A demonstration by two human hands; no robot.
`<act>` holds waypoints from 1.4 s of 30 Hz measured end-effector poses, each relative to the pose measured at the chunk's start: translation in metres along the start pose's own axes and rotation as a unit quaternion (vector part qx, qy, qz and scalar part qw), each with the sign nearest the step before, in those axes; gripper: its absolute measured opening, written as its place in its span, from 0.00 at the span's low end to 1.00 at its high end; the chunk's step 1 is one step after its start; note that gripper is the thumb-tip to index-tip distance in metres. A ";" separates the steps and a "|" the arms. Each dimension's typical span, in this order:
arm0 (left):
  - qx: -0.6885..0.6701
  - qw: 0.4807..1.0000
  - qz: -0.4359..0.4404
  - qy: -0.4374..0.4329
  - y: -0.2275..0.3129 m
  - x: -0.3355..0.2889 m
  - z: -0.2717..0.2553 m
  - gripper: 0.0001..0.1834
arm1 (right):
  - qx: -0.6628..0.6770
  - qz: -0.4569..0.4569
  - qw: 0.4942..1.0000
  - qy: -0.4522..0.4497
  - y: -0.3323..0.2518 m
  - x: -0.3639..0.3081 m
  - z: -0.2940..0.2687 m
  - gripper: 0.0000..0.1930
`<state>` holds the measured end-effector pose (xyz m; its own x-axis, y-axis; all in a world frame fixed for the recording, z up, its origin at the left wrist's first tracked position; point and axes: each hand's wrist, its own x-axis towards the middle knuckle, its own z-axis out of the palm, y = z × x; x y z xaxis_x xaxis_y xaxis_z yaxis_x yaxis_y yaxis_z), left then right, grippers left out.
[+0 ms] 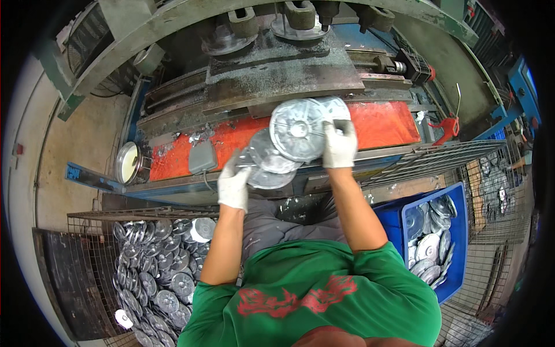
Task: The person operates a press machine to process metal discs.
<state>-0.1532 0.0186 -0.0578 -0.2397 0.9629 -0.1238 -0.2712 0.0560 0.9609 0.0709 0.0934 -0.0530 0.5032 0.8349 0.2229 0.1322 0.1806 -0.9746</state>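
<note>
Both my hands wear white gloves and meet over the front edge of the machine. My left hand (234,182) is closed on the rim of silvery round metal discs (272,178), one overlapping another. My right hand (340,141) pinches a larger-looking ribbed metal disc (299,130) with a round hub, with another disc (335,109) partly hidden behind it. The right hand's discs overlap those in the left hand; whether they touch I cannot tell. Under the machine's upper frame, two more metal discs (295,29) sit on the dusty plate (283,78).
A red board (381,124) runs along the machine front, with a grey box (202,157) and a round pot (128,163) toward the left. A wire cage of discs (165,277) stands at lower left, a blue bin (459,248) of discs at right. A red-handled clamp (446,128) stands at the right.
</note>
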 end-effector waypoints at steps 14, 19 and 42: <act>0.740 0.539 0.401 -0.029 0.065 0.018 0.026 0.32 | -0.281 -0.554 0.773 -0.131 -0.028 0.019 -0.096 0.16; 0.748 0.470 0.428 -0.190 0.027 0.012 0.021 0.29 | -0.314 -0.538 0.704 -0.340 -0.021 0.006 -0.095 0.07; -0.020 0.987 -0.077 -0.137 0.144 0.059 0.019 0.32 | -0.188 -0.401 0.883 -0.159 -0.079 0.015 -0.079 0.08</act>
<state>-0.1884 0.0887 0.0785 0.0670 0.9793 -0.1912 -0.3233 0.2026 0.9244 0.1353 0.0505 0.0291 -0.1378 0.6318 0.7628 0.6404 0.6443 -0.4179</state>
